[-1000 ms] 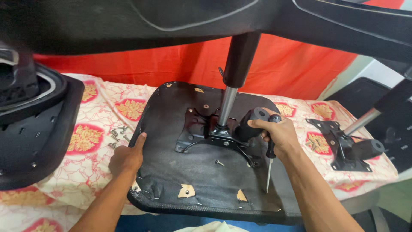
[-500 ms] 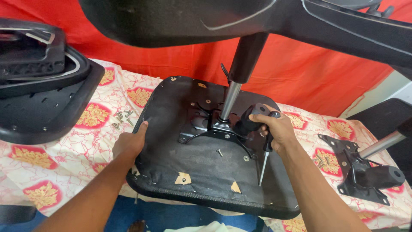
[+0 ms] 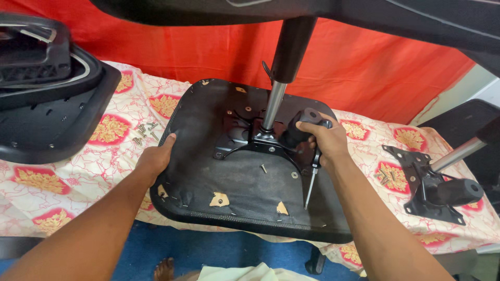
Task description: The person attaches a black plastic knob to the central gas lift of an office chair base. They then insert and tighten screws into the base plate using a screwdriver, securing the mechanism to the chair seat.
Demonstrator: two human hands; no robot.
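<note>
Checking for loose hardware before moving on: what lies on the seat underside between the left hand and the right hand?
In the head view, between the left hand and right hand lie the seat underside, the metal mounting plate with its gas-lift column, and one loose screw.

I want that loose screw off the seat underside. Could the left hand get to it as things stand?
Probably yes. The left hand rests on the seat's left edge, and the loose screw lies on bare black surface with nothing between them. The right hand is beside the mechanism, clear of that path.

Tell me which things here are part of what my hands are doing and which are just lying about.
In use: upturned seat base, left hand on its edge; right hand on the mechanism knob, with a screwdriver.

Lying about: loose screws, spare mechanism, black seat shell.
</note>
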